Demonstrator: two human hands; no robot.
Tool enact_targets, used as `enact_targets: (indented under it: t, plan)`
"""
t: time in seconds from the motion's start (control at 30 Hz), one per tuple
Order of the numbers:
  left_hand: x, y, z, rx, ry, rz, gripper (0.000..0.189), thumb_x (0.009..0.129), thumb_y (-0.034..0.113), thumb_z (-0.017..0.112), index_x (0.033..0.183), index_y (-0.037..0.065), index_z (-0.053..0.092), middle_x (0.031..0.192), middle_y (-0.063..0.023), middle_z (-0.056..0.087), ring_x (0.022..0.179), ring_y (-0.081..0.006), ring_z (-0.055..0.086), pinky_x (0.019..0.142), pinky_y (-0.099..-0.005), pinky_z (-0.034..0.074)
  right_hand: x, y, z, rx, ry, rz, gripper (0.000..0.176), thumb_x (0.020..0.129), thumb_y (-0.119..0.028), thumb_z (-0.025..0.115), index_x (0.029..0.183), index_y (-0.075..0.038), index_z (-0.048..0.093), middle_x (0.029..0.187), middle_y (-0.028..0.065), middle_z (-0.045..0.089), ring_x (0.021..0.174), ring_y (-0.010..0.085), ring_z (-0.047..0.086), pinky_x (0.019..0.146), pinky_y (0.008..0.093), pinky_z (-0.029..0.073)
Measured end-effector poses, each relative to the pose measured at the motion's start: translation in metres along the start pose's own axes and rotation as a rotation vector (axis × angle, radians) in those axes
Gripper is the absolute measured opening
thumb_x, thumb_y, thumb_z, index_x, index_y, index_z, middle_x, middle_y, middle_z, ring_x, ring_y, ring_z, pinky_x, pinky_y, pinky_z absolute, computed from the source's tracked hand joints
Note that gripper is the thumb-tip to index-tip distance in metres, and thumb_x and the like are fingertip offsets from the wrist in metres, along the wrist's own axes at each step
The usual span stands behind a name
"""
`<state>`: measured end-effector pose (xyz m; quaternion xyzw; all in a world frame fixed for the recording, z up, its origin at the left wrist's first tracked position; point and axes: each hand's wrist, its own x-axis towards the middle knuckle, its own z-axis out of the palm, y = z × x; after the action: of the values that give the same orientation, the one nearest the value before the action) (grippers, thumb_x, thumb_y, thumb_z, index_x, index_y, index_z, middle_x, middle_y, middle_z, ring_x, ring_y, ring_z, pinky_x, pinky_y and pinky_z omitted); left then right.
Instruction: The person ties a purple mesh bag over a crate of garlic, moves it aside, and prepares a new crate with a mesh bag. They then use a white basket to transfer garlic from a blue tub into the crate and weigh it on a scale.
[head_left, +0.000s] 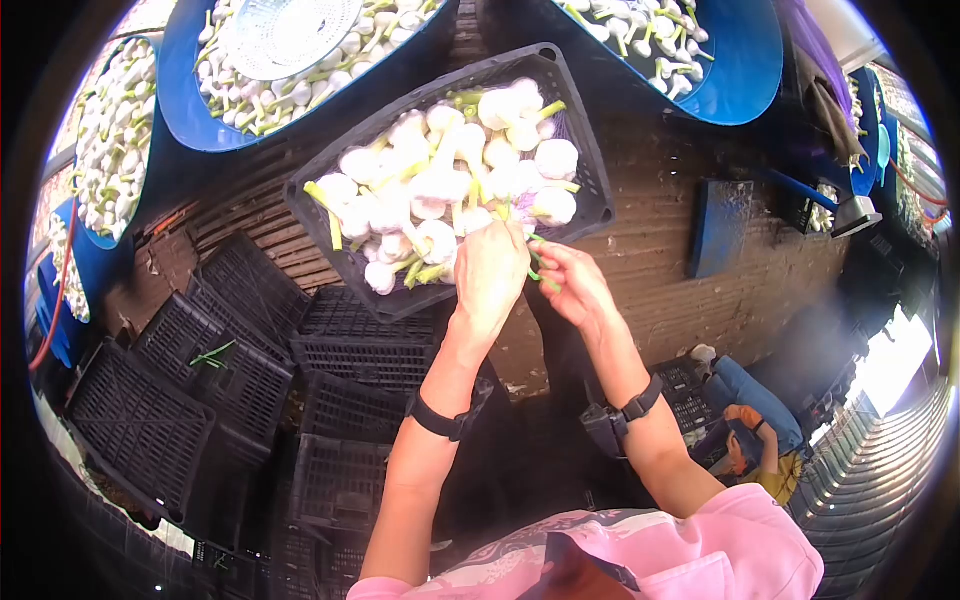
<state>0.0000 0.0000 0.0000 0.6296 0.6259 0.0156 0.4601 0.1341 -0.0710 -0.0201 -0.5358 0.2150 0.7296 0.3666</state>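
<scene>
A black crate (592, 172) full of white garlic bulbs (437, 183) with cut green stems stands in front of me. My left hand (490, 270) is at its near edge, fingers closed and pointing down; what they grip is hidden behind the hand. Just to the right, my right hand (572, 284) has its fingers curled together around a thin green strip (537, 262), which runs toward the left hand. A bit of purple netting (522, 203) shows among the bulbs beside the fingers.
Blue tubs of garlic (185, 110) (748, 85) stand beyond the crate, another tub (112, 150) at far left. Empty black crates (140, 420) are stacked at lower left. A blue board (720, 228) lies right. Another person (762, 420) is at lower right.
</scene>
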Motion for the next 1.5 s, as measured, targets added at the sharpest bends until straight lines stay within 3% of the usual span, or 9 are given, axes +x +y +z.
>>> enact_targets:
  t: [0.2,0.43,0.5,0.77,0.87,0.93,1.17,1.4,1.5]
  plan:
    - [-0.005,-0.001,0.005,-0.109,0.087,-0.033,0.022,0.092,0.012,0.042,0.093,-0.004,0.057,0.074,-0.0248,0.060,0.071,-0.0369,0.060,0.065,-0.0426,0.046,-0.012,-0.019,-0.040,0.928,-0.184,-0.086,0.016,0.095,-0.014,0.045,0.101,-0.001,0.053,0.074,0.0021,0.052,0.064,0.0091,0.050,0.056,0.0219,0.044]
    - [-0.002,-0.021,0.015,-0.661,0.129,-0.050,0.013,0.088,0.009,0.050,0.084,-0.002,0.056,0.065,-0.0148,0.059,0.060,-0.0281,0.059,0.057,-0.0360,0.045,-0.049,-0.036,0.039,-0.033,-0.044,-0.801,0.018,0.094,-0.019,0.048,0.097,-0.006,0.060,0.118,0.0091,0.058,0.083,0.0142,0.054,0.071,0.0283,0.045]
    - [0.001,-0.020,0.009,-0.400,0.092,0.046,0.012,0.085,0.008,0.052,0.084,-0.001,0.059,0.067,-0.0164,0.060,0.063,-0.0301,0.060,0.058,-0.0372,0.046,-0.040,-0.039,0.052,-1.257,-0.131,-1.446,0.013,0.088,-0.015,0.055,0.093,-0.006,0.064,0.113,0.0100,0.061,0.090,0.0193,0.058,0.075,0.0334,0.047]
    - [0.006,-0.020,0.001,-0.136,0.192,0.265,0.008,0.077,0.008,0.063,0.082,0.001,0.064,0.072,-0.0145,0.060,0.063,-0.0306,0.059,0.057,-0.0376,0.046,0.031,-0.051,0.060,-1.537,0.070,-1.325,0.011,0.081,-0.020,0.064,0.084,-0.009,0.064,0.069,0.0100,0.062,0.060,0.0281,0.060,0.054,0.0364,0.048]
    - [0.001,-0.021,0.009,-0.136,0.262,0.274,0.009,0.074,0.008,0.067,0.082,0.004,0.065,0.074,-0.0105,0.059,0.063,-0.0264,0.060,0.056,-0.0358,0.047,0.032,-0.064,0.052,-1.566,0.157,-1.103,0.017,0.081,-0.023,0.066,0.076,-0.007,0.063,0.058,0.0094,0.058,0.052,0.0224,0.059,0.051,0.0334,0.046]
    - [0.001,-0.019,0.010,-0.129,0.289,0.251,0.010,0.073,0.008,0.068,0.083,0.008,0.065,0.074,-0.0083,0.056,0.064,-0.0255,0.060,0.055,-0.0365,0.047,0.035,-0.063,0.047,-1.311,0.060,-0.564,0.024,0.083,-0.028,0.066,0.078,-0.004,0.068,0.054,-0.0002,0.055,0.042,0.0104,0.048,0.042,0.0250,0.037]
    - [0.005,-0.019,0.011,-0.100,0.360,0.487,0.015,0.074,0.007,0.067,0.088,0.011,0.065,0.079,-0.0023,0.055,0.063,-0.0206,0.060,0.052,-0.0306,0.047,0.037,-0.067,0.053,-0.788,0.107,-0.088,0.026,0.081,-0.029,0.067,0.081,-0.004,0.068,0.058,-0.0043,0.051,0.039,0.0019,0.028,0.036,0.0199,0.020]
    - [0.006,-0.018,0.010,-0.120,0.273,0.350,0.015,0.074,0.007,0.065,0.088,0.006,0.061,0.085,-0.0079,0.055,0.069,-0.0254,0.060,0.058,-0.0349,0.048,0.030,-0.072,0.045,-0.876,0.060,-0.132,0.029,0.081,-0.029,0.068,0.084,-0.001,0.062,0.065,-0.0024,0.055,0.049,0.0021,0.040,0.042,0.0190,0.030]
    - [0.008,-0.018,0.008,-0.154,0.207,0.239,0.017,0.073,0.010,0.066,0.085,0.002,0.057,0.086,-0.0133,0.053,0.075,-0.0316,0.057,0.065,-0.0397,0.047,0.020,-0.052,0.037,-0.974,-0.153,-0.510,0.036,0.074,-0.026,0.075,0.092,0.001,0.058,0.074,0.0014,0.057,0.064,0.0068,0.051,0.059,0.0214,0.043]
